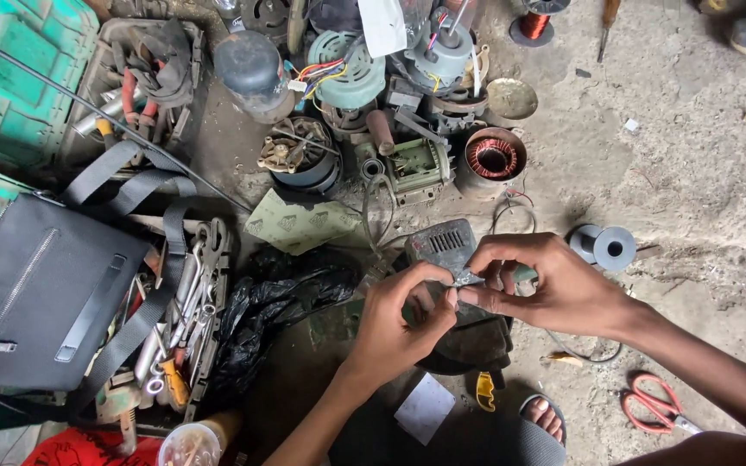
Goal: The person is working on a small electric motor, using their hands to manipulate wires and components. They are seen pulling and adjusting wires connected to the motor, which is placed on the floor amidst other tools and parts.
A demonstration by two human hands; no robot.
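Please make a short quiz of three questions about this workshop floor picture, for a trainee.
1. True or false: both hands pinch one small piece between their fingertips.
2. What lies on the floor nearest the right forearm? A) red-handled scissors B) a hammer C) a paint brush
3. Fill in: the black shoulder bag rests on a tray of ____.

Key:
1. True: the left hand and right hand meet on a small thin piece.
2. A: the red-handled scissors.
3. Metal hand tools: the black shoulder bag lies over the tool tray.
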